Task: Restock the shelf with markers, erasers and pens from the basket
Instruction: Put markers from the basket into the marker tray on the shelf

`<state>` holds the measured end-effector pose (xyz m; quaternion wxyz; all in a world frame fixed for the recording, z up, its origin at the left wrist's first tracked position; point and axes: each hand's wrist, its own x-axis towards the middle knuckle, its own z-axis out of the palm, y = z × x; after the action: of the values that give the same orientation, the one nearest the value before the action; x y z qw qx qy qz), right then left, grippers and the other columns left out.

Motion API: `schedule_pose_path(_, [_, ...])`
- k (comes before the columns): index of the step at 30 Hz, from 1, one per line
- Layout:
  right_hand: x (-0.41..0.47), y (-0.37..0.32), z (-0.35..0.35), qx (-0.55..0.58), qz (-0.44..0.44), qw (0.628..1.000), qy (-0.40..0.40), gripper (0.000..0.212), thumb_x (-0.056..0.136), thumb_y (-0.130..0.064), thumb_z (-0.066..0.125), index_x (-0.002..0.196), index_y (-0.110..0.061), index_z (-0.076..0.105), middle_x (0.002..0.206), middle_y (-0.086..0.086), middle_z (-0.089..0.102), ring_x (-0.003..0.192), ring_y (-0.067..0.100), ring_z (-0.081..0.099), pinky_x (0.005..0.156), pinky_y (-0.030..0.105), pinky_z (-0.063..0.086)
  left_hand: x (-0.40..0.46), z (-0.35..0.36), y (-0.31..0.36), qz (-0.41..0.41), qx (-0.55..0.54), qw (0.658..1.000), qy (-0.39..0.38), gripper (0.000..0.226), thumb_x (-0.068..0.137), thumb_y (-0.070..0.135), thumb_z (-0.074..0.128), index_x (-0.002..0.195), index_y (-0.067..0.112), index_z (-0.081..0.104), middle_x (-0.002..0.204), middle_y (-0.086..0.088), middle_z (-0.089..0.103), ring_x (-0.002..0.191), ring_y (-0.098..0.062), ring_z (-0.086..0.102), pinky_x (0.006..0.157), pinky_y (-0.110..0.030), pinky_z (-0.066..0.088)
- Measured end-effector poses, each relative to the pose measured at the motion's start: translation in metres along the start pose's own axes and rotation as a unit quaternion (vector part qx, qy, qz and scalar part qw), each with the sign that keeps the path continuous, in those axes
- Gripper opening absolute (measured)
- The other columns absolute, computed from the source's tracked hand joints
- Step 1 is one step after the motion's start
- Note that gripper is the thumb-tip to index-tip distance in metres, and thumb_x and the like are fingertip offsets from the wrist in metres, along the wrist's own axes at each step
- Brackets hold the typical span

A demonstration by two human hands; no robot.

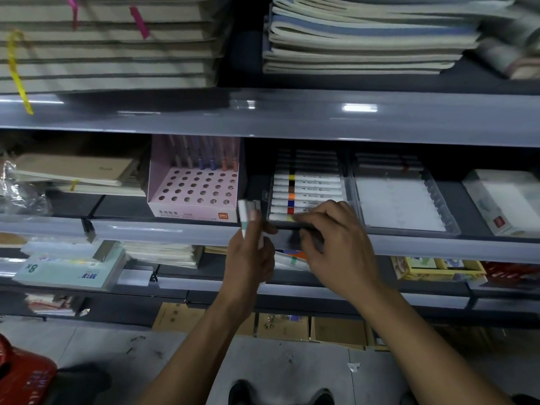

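A grey stationery shelf [292, 118] fills the wall ahead, with stacked notebooks [365, 39] on the tier above and thick bound books [102, 45] beside them to the left. On the middle tier sits a pink pen display box [193, 182], its top full of round holes, with a few pens [210, 159] standing in the back row. Just right of it is a clear tray [349, 185] holding a row of white markers [306, 188] lying on their sides, each with a coloured band: yellow, brown, orange, blue, red. Next along is a second clear tray [406, 200], and a white boxed item [505, 200] at the far right.

The person's left hand [251, 255] is raised in front of the shelf lip, fingers curled round a small bunch of white markers [247, 214] held upright, one showing a green band. The right hand [336, 241] reaches over the front edge of the marker tray, fingers bent down onto the nearest marker [280, 218] in the row; it touches that marker, though whether it pinches it I cannot tell, since the fingers are blurred.

Down at the lower left corner, on the floor, a red basket [23, 378] shows partly. Cardboard boxes [280, 325] sit under the lowest tier.
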<state>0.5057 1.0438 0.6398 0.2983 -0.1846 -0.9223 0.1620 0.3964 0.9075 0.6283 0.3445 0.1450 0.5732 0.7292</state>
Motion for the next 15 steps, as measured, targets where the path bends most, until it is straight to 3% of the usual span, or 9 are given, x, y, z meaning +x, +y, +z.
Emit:
schedule_pose_path(3, [-0.007, -0.014, 0.001, 0.089, 0.031, 0.996, 0.009, 0.015, 0.095, -0.013, 0.068, 0.108, -0.013, 0.076, 0.103, -0.004, 0.06, 0.103, 0.016, 0.058, 0.083, 0.026, 0.05, -0.005, 0.001, 0.007, -0.036, -0.095, 0.992, -0.071, 0.057, 0.102, 0.066, 0.037, 0.094, 0.013, 0.058, 0.064, 0.0, 0.028, 0.052, -0.013, 0.019, 0.046, -0.025, 0.022])
schedule_pose_path(5, [-0.009, -0.023, 0.0, 0.143, 0.043, 0.989, 0.01, 0.012, 0.096, -0.015, 0.066, 0.104, -0.015, 0.075, 0.102, -0.006, 0.061, 0.1, 0.013, 0.059, 0.082, 0.018, 0.049, -0.008, 0.002, 0.007, -0.033, -0.101, 0.989, -0.102, 0.062, 0.102, 0.07, 0.034, 0.095, 0.014, 0.059, 0.066, -0.001, 0.029, 0.054, -0.014, 0.018, 0.046, -0.025, 0.023])
schedule_pose_path(9, [-0.01, -0.038, -0.003, 0.217, 0.058, 0.975, -0.001, 0.009, 0.097, -0.019, 0.067, 0.101, -0.015, 0.073, 0.1, -0.008, 0.063, 0.098, 0.011, 0.063, 0.081, 0.031, 0.056, -0.008, 0.005, 0.003, -0.029, -0.056, 0.992, -0.108, 0.063, 0.102, 0.063, 0.041, 0.101, 0.003, 0.061, 0.069, -0.008, 0.032, 0.056, -0.017, 0.019, 0.048, -0.027, 0.021])
schedule_pose_path(12, [-0.012, -0.043, -0.006, 0.27, 0.09, 0.959, -0.019, 0.018, 0.095, -0.036, 0.063, 0.099, -0.02, 0.07, 0.095, -0.013, 0.065, 0.093, 0.012, 0.064, 0.079, 0.025, 0.054, -0.009, 0.009, 0.004, -0.007, -0.014, 0.994, -0.109, 0.061, 0.103, 0.055, 0.042, 0.104, -0.002, 0.063, 0.081, -0.017, 0.05, 0.055, -0.018, 0.026, 0.048, -0.029, 0.022])
schedule_pose_path(15, [-0.013, -0.042, -0.008, 0.322, 0.165, 0.932, -0.035, 0.019, 0.094, -0.046, 0.068, 0.096, -0.027, 0.068, 0.087, -0.011, 0.069, 0.083, 0.013, 0.066, 0.071, 0.022, 0.054, -0.008, 0.01, 0.006, 0.01, -0.015, 0.994, -0.106, 0.035, 0.1, 0.042, 0.051, 0.09, 0.009, 0.058, 0.067, -0.009, 0.045, 0.048, -0.015, 0.03, 0.045, -0.025, 0.027])
